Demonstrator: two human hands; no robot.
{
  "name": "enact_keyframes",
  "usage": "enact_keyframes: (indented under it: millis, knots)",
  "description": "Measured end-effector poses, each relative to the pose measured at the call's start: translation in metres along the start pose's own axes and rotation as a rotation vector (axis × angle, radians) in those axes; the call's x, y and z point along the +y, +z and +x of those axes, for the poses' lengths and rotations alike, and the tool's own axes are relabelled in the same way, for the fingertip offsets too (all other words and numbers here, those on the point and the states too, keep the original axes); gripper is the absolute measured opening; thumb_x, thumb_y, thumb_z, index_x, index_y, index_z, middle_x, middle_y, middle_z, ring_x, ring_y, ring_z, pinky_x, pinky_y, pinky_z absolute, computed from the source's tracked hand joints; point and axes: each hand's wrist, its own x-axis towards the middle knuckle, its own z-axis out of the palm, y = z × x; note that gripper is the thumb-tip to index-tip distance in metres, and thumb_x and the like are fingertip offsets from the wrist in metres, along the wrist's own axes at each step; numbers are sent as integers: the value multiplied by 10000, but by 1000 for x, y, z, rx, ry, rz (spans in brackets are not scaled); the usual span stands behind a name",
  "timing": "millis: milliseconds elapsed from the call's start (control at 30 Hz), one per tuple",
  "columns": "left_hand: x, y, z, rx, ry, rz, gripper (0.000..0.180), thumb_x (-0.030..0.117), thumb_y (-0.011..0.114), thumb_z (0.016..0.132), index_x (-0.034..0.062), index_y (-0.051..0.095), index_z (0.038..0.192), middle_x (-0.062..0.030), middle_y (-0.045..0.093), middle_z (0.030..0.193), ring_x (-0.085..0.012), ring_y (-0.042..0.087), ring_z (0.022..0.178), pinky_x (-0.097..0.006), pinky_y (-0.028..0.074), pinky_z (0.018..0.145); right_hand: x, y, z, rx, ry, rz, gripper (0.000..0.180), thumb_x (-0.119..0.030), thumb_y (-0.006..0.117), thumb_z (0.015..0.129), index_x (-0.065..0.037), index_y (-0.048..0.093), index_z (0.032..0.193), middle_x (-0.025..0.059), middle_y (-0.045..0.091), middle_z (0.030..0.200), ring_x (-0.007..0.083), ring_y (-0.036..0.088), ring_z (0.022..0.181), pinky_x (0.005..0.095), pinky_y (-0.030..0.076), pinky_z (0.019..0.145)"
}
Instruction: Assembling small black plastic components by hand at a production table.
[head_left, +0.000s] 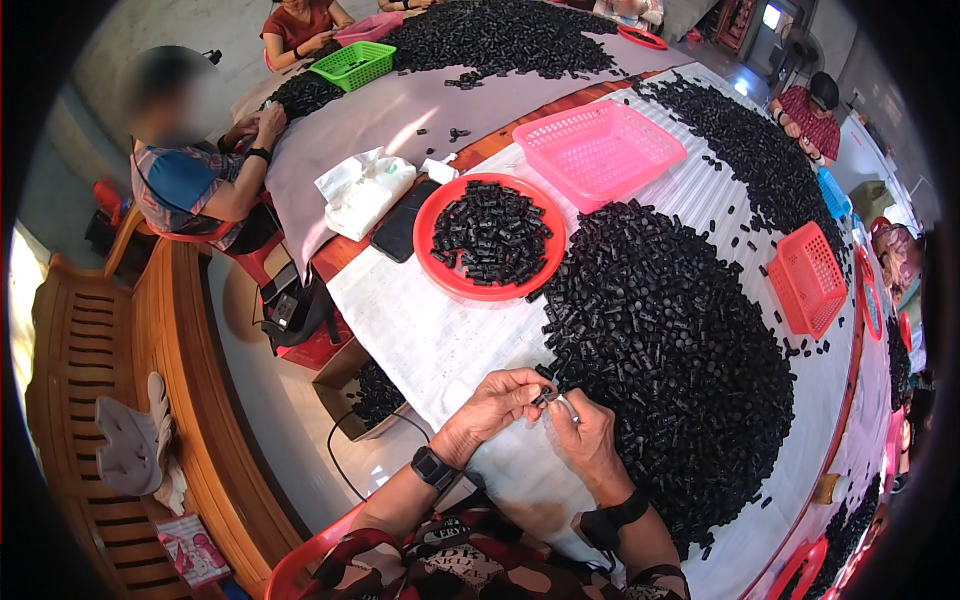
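My left hand [492,407] is closed in a pinch on a small black plastic part [544,396], held just above the near edge of a large pile of black parts [670,350]. Close against it, my right hand [588,442] is closed too, thumb bent over the fingers. A small pale, shiny bit shows at its fingertips, too small to name. The piled pieces are short dark cylinders. Beyond my hands, a round red basin [430,262] holds more of these pieces. A dark watch sits on my left wrist and a black band on my right.
Behind the basin lie a pink basket [600,150], a black phone [404,222] and a tissue pack [366,190]. A red-pink basket [806,280] stands at the right. More heaps cover the tables, where other people sit. A wooden bench [190,400] and a cardboard box [338,385] are at left.
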Motion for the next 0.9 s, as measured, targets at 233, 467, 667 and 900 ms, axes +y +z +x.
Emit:
enact_keyframes:
  millis: [233,467,667,900]
  knots:
    - [0,-1,0,-2,3,10,271,180,596,917,-53,607,1057,-67,628,871,-112,574,717,-251,470,662,1,1,0,15,-3,7,215,-171,596,878,-20,521,746,156,566,642,346,584,560,378,447,484]
    - [-2,-2,1,-20,3,6,268,179,596,918,-52,607,1053,-66,630,867,-110,573,707,-249,469,660,0,1,0,-3,-8,-9,216,-171,606,871,-26,520,736,154,563,624,347,582,549,379,449,479]
    - [-3,-2,3,-29,-1,-4,269,180,587,924,-57,603,1050,-69,627,860,-108,571,705,-248,467,656,1,0,0,0,0,-10,225,-188,596,883,-26,526,743,151,580,641,338,596,563,372,457,491]
    - [0,0,1,-18,-5,-31,272,185,586,924,-57,607,1047,-66,625,847,-107,564,699,-249,460,649,-1,-2,1,-12,32,5,233,-199,580,894,-21,526,754,158,570,640,346,594,571,377,454,494]
